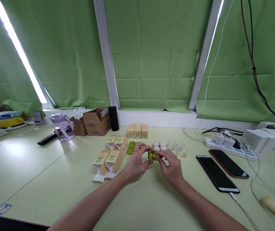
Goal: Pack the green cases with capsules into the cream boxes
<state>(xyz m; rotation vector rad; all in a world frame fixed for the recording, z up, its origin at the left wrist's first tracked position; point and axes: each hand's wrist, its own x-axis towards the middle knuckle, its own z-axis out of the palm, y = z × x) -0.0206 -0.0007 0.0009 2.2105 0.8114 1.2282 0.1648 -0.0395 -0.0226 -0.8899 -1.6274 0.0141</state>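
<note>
- Left hand: green cup grasped at its left side, between thumb and fingers; cup positioned between both hands.
- Right hand: fingertips brought to the cup's right edge; whether it is gripped cannot be told.
- Jug: purple, lidded.
- Carton: flaps opened.
- Tan boxes, four: green-labelled; near pair laid with flaps spread.
- Green cups: placed beyond the left hand, partly hidden.
- Upright boxes, three: lined up behind.
- Blocks: pink and white, grouped.
- Clear cups: yellow-centred, set beside the blocks.
- Phones, two: laid side by side, nearer one cabled.
</note>
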